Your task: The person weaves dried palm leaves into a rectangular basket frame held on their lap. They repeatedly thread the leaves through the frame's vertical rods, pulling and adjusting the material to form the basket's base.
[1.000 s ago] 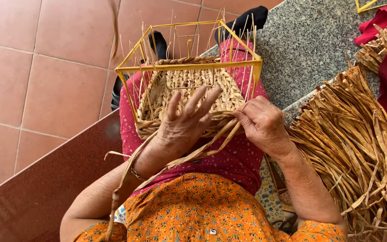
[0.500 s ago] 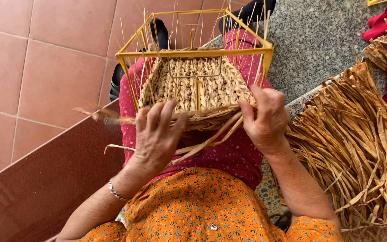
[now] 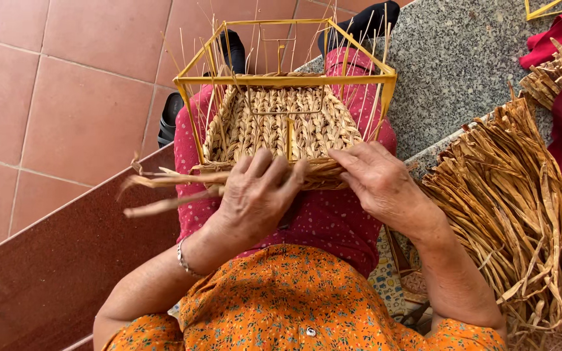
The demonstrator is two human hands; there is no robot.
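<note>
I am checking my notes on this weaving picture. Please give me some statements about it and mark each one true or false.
1. Both hands, left hand and right hand, rest on the near edge of the woven basket. True.
2. The yellow frame lies on the floor. False: it sits on the person's lap.
3. A pile of dried straw strips lies at the person's right. True.
4. The floor tiles are blue. False: reddish.
</note>
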